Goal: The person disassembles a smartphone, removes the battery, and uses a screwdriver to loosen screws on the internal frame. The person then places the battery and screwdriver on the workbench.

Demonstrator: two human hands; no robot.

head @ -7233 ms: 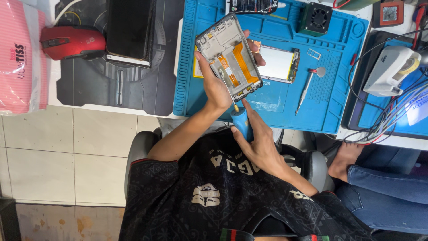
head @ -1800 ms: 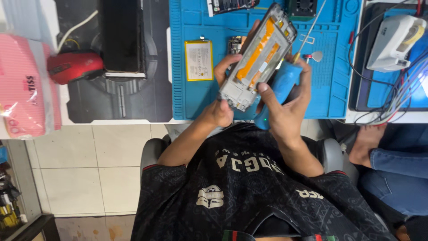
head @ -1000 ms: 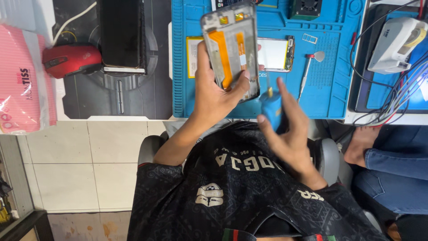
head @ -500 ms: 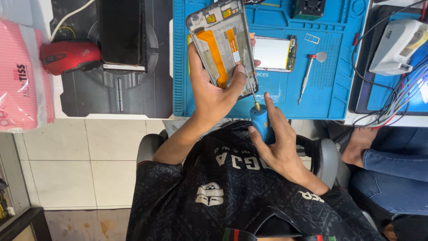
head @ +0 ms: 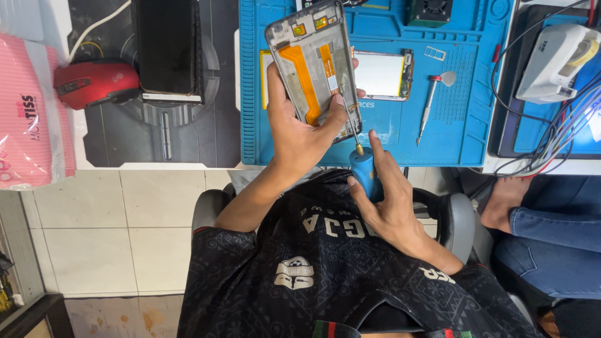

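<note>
My left hand point(head: 294, 134) holds an opened phone frame point(head: 313, 66) upright above the blue work mat point(head: 476, 134); orange flex cables and small boards show inside it. My right hand point(head: 385, 206) grips a blue-handled screwdriver point(head: 363, 170) near my chest. Its thin shaft points up and its tip touches the frame's lower right edge, beside my left fingers.
On the mat lie a flat phone part with a pale battery point(head: 382, 74) and a small metal pry tool point(head: 432, 103). A red mouse point(head: 94, 81) and a dark device point(head: 168, 50) sit left, a pink pack point(head: 28, 119) far left. A white tool with cables point(head: 554, 59) and another person's leg point(head: 551, 250) are right.
Half a second ago the frame was tilted more and my right hand was settling; now the frame is steadier and the screwdriver tip rests on its lower right edge.
</note>
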